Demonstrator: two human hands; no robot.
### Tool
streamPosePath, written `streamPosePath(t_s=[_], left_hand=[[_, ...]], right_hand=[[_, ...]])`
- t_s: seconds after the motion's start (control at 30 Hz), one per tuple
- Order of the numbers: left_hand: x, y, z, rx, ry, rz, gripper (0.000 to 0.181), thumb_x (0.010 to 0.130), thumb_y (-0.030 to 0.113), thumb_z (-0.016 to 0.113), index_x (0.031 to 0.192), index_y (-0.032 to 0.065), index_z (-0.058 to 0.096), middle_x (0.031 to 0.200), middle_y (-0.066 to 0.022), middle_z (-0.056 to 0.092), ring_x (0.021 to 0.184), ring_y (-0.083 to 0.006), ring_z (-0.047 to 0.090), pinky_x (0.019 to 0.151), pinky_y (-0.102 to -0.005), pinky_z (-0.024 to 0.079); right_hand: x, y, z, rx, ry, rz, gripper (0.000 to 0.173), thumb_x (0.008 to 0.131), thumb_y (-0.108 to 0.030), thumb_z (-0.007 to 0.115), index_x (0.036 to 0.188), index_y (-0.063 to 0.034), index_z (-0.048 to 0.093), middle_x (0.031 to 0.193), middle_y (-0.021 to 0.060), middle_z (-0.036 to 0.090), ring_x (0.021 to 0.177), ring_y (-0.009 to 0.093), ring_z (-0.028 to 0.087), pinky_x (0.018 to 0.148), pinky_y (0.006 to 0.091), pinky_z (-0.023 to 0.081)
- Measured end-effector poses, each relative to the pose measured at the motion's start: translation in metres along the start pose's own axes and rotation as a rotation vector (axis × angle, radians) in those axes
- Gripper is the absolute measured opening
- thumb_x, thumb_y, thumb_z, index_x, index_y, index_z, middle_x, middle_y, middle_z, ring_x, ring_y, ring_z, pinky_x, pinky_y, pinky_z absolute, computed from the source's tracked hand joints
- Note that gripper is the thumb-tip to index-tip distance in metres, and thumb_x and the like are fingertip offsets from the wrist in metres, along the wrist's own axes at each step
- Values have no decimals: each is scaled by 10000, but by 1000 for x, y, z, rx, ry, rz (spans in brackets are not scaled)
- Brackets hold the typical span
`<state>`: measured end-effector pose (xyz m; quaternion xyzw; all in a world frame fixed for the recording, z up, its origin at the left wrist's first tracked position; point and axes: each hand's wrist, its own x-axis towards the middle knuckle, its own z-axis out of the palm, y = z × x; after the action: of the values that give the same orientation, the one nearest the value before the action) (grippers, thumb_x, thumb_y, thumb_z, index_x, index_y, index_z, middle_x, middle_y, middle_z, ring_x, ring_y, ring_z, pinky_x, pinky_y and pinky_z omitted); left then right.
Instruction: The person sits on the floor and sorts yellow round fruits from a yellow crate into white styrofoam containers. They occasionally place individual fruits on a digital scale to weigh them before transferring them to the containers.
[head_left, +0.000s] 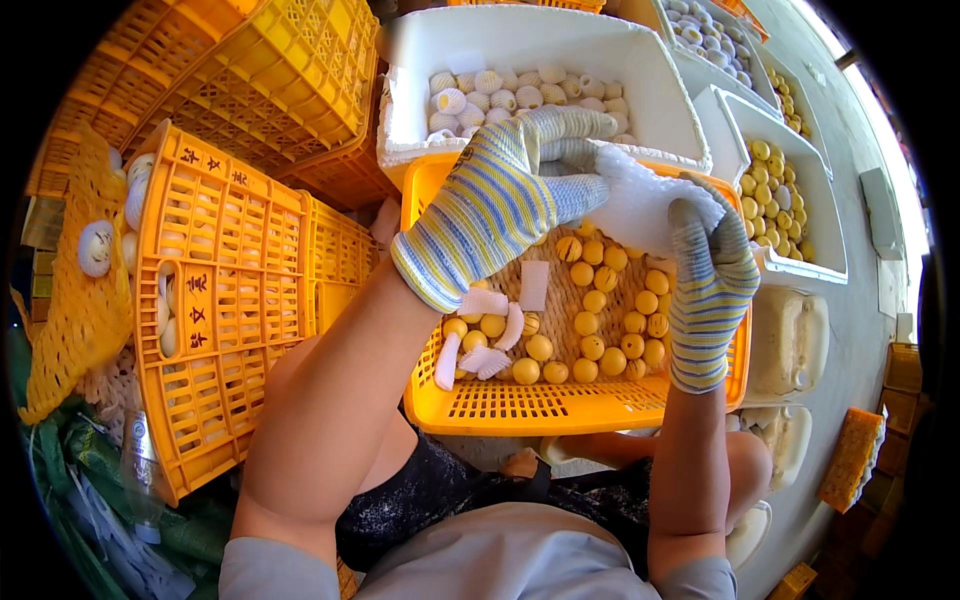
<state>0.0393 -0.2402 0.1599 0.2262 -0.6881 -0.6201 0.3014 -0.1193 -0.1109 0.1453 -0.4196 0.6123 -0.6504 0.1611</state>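
My left hand (517, 187), in a striped knit glove, grips the left end of a white foam net sleeve (649, 199). My right hand (709, 255), gloved alike, pinches the right end of it, so the sleeve stretches between both hands. Whether anything is inside it, I cannot tell. Beneath them stands an orange plastic basket (495, 412) with a woven mat on its bottom. Round yellow fruits (539, 347) lie loose in it, some with dark stripes. Several empty foam net sleeves (535, 285) lie among them and on the mat.
Behind the basket stands a white foam box (652, 75) of net-wrapped fruits (487, 81). More foam boxes (817, 180) with fruit stand at the right, near white plastic jugs (791, 341). Orange crates (225, 307) crowd the left, with yellow netting (82, 315) and a clear bottle (140, 465).
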Motion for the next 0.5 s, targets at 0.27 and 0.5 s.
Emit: streamPosePath(t_s=[0.27,0.5], left_hand=[[3,2,2,26,122,2,394,794,168,811,1121,-6,674,970,-79,696,874,-138,649,794,-244,542],[8,-19,4,189,186,-33,323,818,195,785,1072,17,695,903,-54,701,782,-128,648,650,-248,548]], right_hand=[[-3,-15,19,-427,-18,-267,304,846,-92,745,1132,-22,670,874,36,661,786,101,604,759,230,510],[0,-2,19,-183,-135,97,248,922,-125,668,1137,-1,664,978,19,662,873,97,588,812,228,495]])
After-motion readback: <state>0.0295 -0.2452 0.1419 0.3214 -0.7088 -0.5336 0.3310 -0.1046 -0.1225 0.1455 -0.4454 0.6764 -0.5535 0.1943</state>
